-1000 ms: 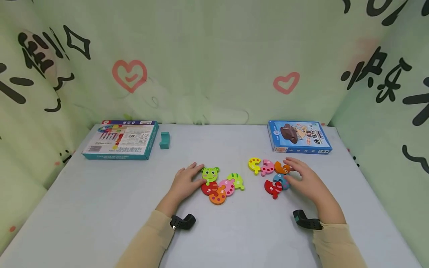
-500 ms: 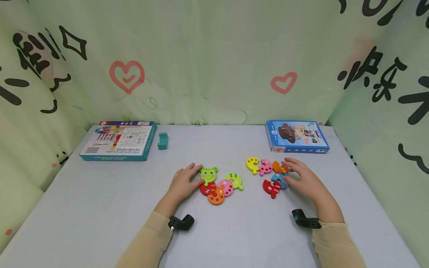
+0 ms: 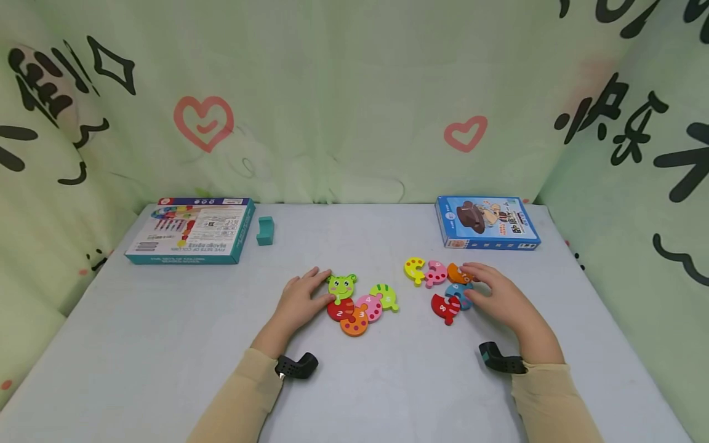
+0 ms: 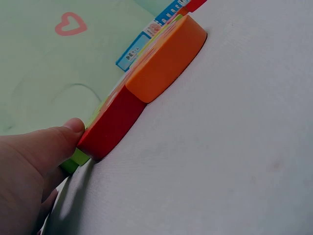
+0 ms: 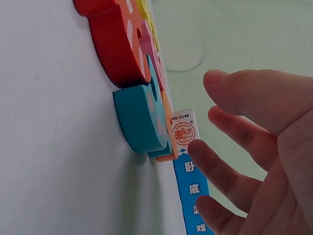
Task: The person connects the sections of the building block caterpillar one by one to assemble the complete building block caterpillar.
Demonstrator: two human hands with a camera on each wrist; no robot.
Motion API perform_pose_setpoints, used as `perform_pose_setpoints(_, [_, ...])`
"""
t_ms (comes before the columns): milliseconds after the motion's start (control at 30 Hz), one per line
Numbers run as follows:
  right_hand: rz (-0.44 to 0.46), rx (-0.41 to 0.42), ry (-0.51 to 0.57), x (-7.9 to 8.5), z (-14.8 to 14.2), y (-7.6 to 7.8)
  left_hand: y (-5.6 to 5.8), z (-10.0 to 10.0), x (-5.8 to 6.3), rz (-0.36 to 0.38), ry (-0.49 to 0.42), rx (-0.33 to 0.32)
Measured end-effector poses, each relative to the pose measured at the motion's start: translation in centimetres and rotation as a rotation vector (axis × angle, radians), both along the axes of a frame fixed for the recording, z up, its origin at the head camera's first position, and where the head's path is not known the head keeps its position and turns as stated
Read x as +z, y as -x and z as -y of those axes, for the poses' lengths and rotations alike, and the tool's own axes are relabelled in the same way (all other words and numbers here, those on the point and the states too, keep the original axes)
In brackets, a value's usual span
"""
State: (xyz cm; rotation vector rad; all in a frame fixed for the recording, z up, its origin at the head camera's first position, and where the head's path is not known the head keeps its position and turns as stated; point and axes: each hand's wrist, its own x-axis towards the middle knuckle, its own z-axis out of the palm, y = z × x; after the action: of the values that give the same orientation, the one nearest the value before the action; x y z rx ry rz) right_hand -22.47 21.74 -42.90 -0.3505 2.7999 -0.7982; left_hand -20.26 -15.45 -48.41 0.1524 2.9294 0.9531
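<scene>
In the head view my left hand (image 3: pixel 300 301) touches the left edge of a green caterpillar-head puzzle piece (image 3: pixel 341 286), fingers relaxed. Its thumb (image 4: pixel 73 126) lies by the green and red pieces in the left wrist view. Joined to the head are a red piece numbered 2 (image 3: pixel 338 309), an orange one (image 3: pixel 354 323), a pink one (image 3: pixel 370 306) and a striped green one (image 3: pixel 384 296). My right hand (image 3: pixel 503 300) is beside an orange piece (image 3: pixel 457 274) and a blue piece (image 5: pixel 141 117), fingers spread, apart from the blue one. Red (image 3: pixel 444 309), pink (image 3: pixel 436 274) and yellow (image 3: pixel 413 271) pieces adjoin them.
A teal-edged box (image 3: pixel 191 232) lies at the back left, with a small teal block (image 3: pixel 265 231) next to it. At the back right is a blue box (image 3: pixel 487 223). A pale green curtain (image 3: pixel 327 104) stands behind the white table (image 3: pixel 365 394).
The head view has shifted slightly, so everything sits a little further left in it. Both hands and the puzzle pieces keep their places relative to each other.
</scene>
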Motion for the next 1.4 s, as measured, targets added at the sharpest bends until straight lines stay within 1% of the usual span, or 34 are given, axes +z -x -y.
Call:
perform_pose_setpoints(400, [0.018, 0.007, 0.005, 0.0, 0.1, 0.1, 0.1, 0.0, 0.0, 0.006, 0.004, 0.006])
perform_pose_setpoints(567, [0.025, 0.014, -0.004, 0.1, 0.0, 0.1, 0.0, 0.0, 0.0, 0.008, 0.006, 0.006])
perform_pose_setpoints(867, [0.088, 0.006, -0.008, -0.4, -0.2, 0.2, 0.1, 0.0, 0.1, 0.005, -0.004, 0.004])
perform_pose_setpoints(1133, [0.101, 0.088, 0.003, -1.1, -0.4, 0.4, 0.1, 0.1, 0.1, 0.003, 0.0, -0.006])
perform_pose_setpoints(1233, [0.11, 0.094, -0.009, -1.2, -0.4, 0.3, 0.1, 0.1, 0.2, 0.0, 0.004, -0.007])
perform_pose_setpoints(1400, [0.093, 0.09, -0.054, -1.2, -0.1, 0.2, 0.1, 0.0, 0.2, 0.007, 0.002, -0.005])
